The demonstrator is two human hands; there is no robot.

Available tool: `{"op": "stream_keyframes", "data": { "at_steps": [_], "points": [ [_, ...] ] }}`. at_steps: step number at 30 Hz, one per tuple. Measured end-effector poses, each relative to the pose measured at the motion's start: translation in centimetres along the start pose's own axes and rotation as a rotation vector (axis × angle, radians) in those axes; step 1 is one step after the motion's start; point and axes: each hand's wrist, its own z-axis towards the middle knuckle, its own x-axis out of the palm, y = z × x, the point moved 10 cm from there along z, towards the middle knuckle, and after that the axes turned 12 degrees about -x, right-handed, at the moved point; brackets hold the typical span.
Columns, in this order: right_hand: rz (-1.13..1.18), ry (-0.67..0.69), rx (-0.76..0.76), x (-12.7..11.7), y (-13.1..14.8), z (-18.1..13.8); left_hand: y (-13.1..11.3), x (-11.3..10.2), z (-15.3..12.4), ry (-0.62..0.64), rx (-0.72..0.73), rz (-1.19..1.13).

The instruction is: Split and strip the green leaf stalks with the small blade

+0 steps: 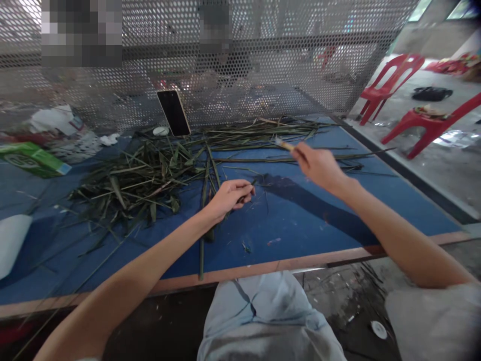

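Note:
My left hand [230, 197] rests on the blue table [308, 220] near its middle, fingers pinched on the end of a long green leaf strip [204, 220] that runs toward the table's front edge. Raised above the table to the right, my right hand [317, 165] is closed around a small tool with a pale wooden handle [284, 145], its tip pointing up and left; motion blurs it. A heap of green leaves and thin ribs [139, 183] lies just left of my left hand.
More long leaves [263, 131] lie at the back beside a perforated metal screen [240, 60], with a phone [173, 113] leaning on it. A green carton [33, 159] and white packets sit far left. Red plastic chairs [391, 82] stand on the floor at right.

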Motion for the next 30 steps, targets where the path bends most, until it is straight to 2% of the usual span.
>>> {"op": "stream_keyframes", "data": {
  "at_steps": [2, 4, 9, 13, 20, 30],
  "points": [
    [0.004, -0.102, 0.052, -1.7, -1.9, 0.0, 0.0, 0.0, 0.0, -0.013, -0.001, -0.036],
    [0.017, -0.094, 0.022, -1.8, -1.7, 0.1, -0.1, -0.5, 0.1, -0.048, 0.0, -0.088],
    [0.106, 0.108, -0.24, 1.5, 4.3, -0.1, 0.2, -1.5, 0.7, -0.05, 0.0, -0.169],
    [0.116, 0.153, -0.295, 2.6, 6.2, -0.5, 0.2, -1.3, 0.6, -0.031, 0.013, -0.163],
    [0.095, 0.212, -0.299, 3.1, 6.6, -0.7, -0.4, -0.4, 0.1, -0.018, 0.03, -0.132],
    [0.011, 0.184, -0.234, 3.3, 5.8, -0.7, -0.1, -0.3, 0.2, -0.022, 0.03, -0.114]
  ]
}}
